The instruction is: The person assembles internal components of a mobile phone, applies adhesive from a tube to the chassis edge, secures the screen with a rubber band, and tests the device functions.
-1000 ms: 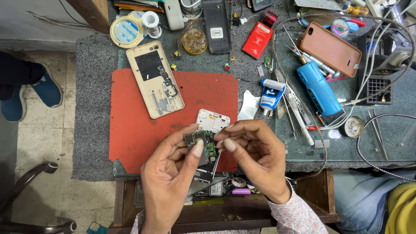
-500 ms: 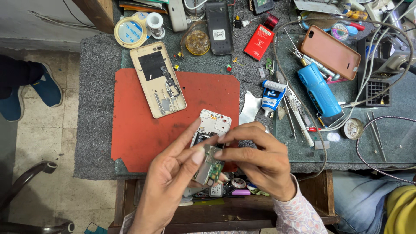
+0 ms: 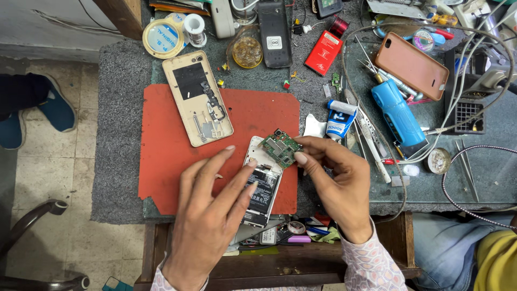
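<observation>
Beside circuit board (image 3: 282,146): glue tube (image 3: 339,119).

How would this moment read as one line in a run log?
right hand: pinching small green circuit board | left hand: open, fingers on opened white phone | surface: red rubber mat
</observation>
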